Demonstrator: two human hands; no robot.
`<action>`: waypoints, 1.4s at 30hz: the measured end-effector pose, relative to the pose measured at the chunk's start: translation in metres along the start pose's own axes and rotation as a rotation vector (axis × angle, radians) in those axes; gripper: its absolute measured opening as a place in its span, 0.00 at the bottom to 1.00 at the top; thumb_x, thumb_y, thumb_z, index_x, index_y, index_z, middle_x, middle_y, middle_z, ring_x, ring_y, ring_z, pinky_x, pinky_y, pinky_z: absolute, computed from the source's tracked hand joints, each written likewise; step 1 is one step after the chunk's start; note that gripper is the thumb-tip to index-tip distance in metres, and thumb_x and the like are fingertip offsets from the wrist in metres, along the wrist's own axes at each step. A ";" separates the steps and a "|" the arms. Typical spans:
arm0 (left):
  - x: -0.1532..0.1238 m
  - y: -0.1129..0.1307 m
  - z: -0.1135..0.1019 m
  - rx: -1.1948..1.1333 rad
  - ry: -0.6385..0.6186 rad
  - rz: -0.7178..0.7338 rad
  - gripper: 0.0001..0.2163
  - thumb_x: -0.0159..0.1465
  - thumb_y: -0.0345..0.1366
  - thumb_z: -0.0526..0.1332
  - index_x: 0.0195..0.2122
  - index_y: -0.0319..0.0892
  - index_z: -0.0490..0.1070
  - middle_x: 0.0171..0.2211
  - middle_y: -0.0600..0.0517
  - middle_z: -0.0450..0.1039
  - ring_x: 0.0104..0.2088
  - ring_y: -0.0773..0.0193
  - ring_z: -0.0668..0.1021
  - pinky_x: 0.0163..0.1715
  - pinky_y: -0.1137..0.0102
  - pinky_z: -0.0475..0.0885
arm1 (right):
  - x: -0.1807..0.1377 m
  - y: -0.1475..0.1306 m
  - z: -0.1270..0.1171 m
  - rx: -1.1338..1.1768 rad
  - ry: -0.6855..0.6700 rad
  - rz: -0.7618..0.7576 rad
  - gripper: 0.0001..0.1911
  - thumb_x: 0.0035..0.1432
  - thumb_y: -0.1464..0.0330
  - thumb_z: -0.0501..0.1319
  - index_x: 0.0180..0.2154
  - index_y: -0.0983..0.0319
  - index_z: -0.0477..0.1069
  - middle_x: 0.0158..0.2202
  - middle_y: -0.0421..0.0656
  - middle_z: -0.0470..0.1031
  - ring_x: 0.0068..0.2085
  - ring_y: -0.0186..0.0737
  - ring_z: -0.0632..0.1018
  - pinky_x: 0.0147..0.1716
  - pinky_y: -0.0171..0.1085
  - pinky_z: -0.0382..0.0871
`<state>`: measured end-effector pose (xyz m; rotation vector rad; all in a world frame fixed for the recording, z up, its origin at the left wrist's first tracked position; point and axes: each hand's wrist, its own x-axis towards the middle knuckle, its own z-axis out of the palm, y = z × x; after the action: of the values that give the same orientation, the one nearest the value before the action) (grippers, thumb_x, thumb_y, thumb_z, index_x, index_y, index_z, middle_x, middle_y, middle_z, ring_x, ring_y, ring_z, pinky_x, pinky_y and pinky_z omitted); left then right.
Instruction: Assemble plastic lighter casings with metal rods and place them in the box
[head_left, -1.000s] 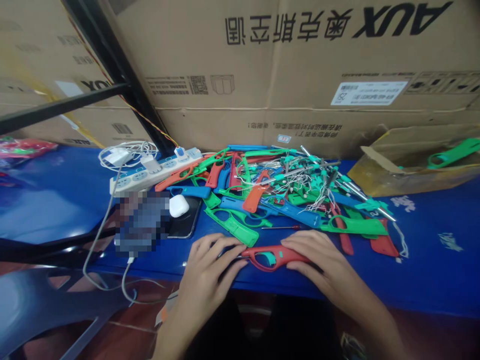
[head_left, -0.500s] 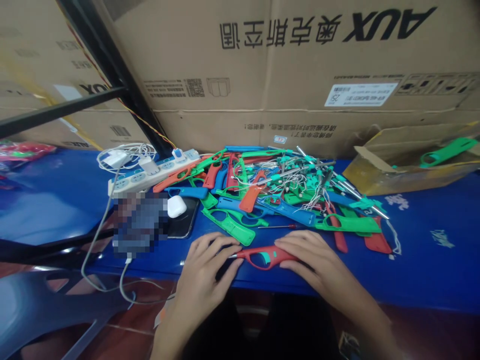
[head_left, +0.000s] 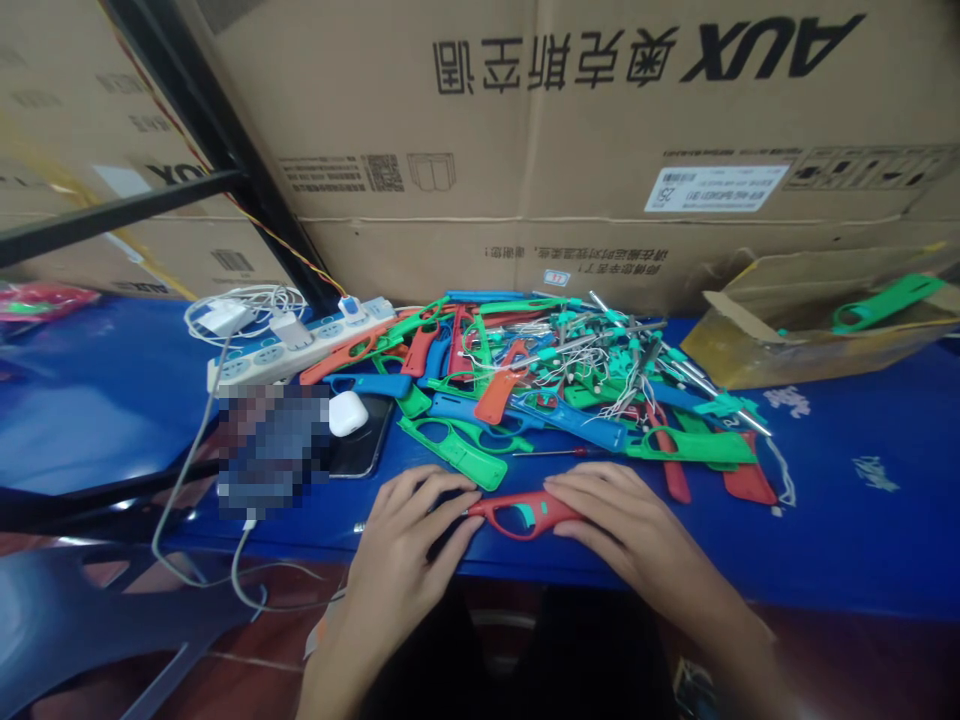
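Observation:
Near the table's front edge, a red long-necked lighter (head_left: 517, 513) with a green trigger lies level between my two hands. My left hand (head_left: 416, 535) is closed on its neck end, covering most of the metal tube. Around the handle end wraps my right hand (head_left: 619, 525), fingers on top and thumb below, hiding the butt. Just beyond lies a green lighter shell half (head_left: 457, 452), apart from both hands. Behind it spreads a heap of blue, red, orange and green shells with metal tubes (head_left: 600, 345) and white wires. A thin screwdriver with a red end (head_left: 551, 453) lies before the heap.
A white power strip (head_left: 300, 345) with chargers and cables stands to the left. An earbud case (head_left: 347, 413) rests on a dark phone (head_left: 364, 440). An open carton (head_left: 817, 345) holding a green shell sits at right. Large cardboard boxes (head_left: 487, 130) wall the back; a black metal frame (head_left: 217, 120) rises at left.
The view has shifted slightly. Both hands keep nearly the same hold on the red lighter, with little visible movement.

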<state>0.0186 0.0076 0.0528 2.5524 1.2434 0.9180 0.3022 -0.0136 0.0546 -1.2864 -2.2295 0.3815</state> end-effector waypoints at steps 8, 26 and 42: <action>0.001 0.001 0.000 -0.009 0.018 -0.009 0.10 0.71 0.32 0.64 0.52 0.48 0.77 0.48 0.51 0.81 0.51 0.54 0.76 0.50 0.58 0.69 | -0.001 0.000 -0.001 0.017 0.026 -0.007 0.18 0.72 0.62 0.59 0.60 0.47 0.73 0.55 0.39 0.81 0.56 0.47 0.79 0.55 0.54 0.76; 0.042 0.008 -0.016 0.048 -0.251 0.099 0.08 0.73 0.38 0.60 0.42 0.46 0.80 0.40 0.50 0.79 0.41 0.56 0.75 0.41 0.62 0.67 | -0.006 0.000 -0.006 0.135 0.271 0.152 0.14 0.71 0.61 0.60 0.54 0.54 0.77 0.53 0.43 0.81 0.53 0.43 0.83 0.52 0.41 0.80; 0.046 0.015 -0.013 0.220 -0.314 0.159 0.10 0.73 0.32 0.57 0.38 0.43 0.78 0.36 0.50 0.77 0.35 0.56 0.79 0.37 0.62 0.70 | -0.001 0.002 0.000 0.023 0.129 0.108 0.16 0.74 0.60 0.55 0.57 0.57 0.74 0.54 0.45 0.81 0.55 0.47 0.80 0.57 0.52 0.76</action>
<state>0.0420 0.0311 0.0899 2.8577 1.1143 0.3954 0.3043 -0.0132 0.0535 -1.3836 -2.0492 0.3526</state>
